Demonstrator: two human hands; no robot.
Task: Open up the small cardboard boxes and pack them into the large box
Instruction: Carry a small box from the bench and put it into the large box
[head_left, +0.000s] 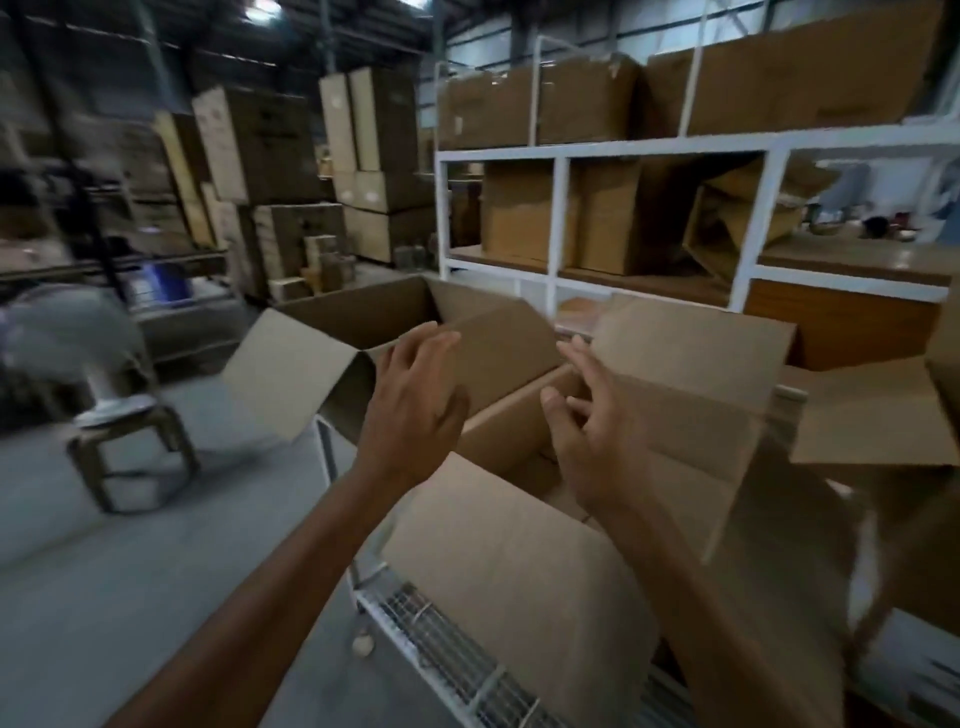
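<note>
At far left a fan (72, 343) stands on a stool (130, 457). Centre frame, the left hand (415, 400) presses flat — fingers spread, gripping nothing — against a small box (498, 348) inside the large box (332, 364); the right hand (587, 436) hovers loosely spread. No writing is legible.

Plain brown cardboard large box (519, 545); white-framed shelf rack (561, 218) at far right with brown boxes; grey floor (104, 571); white wire grid (447, 654) near.

White shelf unit (558, 218) w/ cartons, fan (78, 343) on stool (130, 457) at left.
</note>
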